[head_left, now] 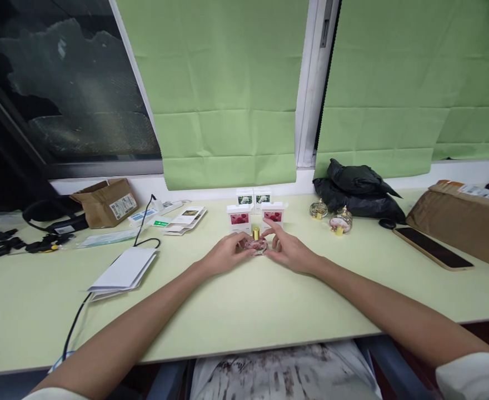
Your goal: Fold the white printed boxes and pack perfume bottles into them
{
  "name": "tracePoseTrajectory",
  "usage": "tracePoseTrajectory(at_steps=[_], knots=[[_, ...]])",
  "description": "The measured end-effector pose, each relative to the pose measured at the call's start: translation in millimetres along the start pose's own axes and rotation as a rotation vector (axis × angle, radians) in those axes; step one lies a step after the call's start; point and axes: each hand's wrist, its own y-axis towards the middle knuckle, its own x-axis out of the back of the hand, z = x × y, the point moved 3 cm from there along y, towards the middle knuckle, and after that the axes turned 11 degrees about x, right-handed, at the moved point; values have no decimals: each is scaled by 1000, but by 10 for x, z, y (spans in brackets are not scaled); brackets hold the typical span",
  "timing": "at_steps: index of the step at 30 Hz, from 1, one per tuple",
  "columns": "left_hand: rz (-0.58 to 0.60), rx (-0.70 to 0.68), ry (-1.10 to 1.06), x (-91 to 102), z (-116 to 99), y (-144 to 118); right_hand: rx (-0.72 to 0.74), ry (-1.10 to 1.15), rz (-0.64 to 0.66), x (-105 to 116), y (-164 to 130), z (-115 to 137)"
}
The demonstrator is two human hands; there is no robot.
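While the red-flowered boxes (240, 226) stand paired toward the table's (265, 311) far edge, printed fronts turned to the near edge (presumably for easy reading), the glass bottle (259, 246) sits upright just before them. Left hand (226, 254) and right hand (289, 250) grip it from opposite sides, right forefinger raised; likely two-sided for steadiness. Two other bottles (341, 220) lie farther right, possibly leaving elbow room.

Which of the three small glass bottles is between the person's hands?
The bottle in front of the white boxes, with the left hand and right hand on either side. The other two bottles stand beside the black plastic bag.
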Motion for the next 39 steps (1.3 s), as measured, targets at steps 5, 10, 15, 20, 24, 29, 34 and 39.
tracePoseTrajectory(at_steps=[5, 10, 15, 20, 24, 29, 34, 39], knots=[[-67, 47, 50, 109, 162, 38, -26, -155, -38, 174, 0, -157], [-59, 87, 82, 194, 248, 59, -189, -279, -56, 390, -54, -363], [-43, 93, 115, 229, 265, 60, -307, -531, 17, 580, -61, -468], [-101, 89, 154, 240, 255, 54, -359, -894, -148, 927, -90, -497], [-170, 113, 169, 257, 193, 33, -445, -1172, -225, 1143, -181, -519], [-248, 96, 187, 273, 142, 15, -685, -1282, -155, 1244, -316, -605], [-255, 51, 191, 260, 167, 20, -814, -1202, -10, 1303, -404, -725], [-285, 23, 207, 256, 186, 26, -820, -1158, 91, 1347, -439, -861]])
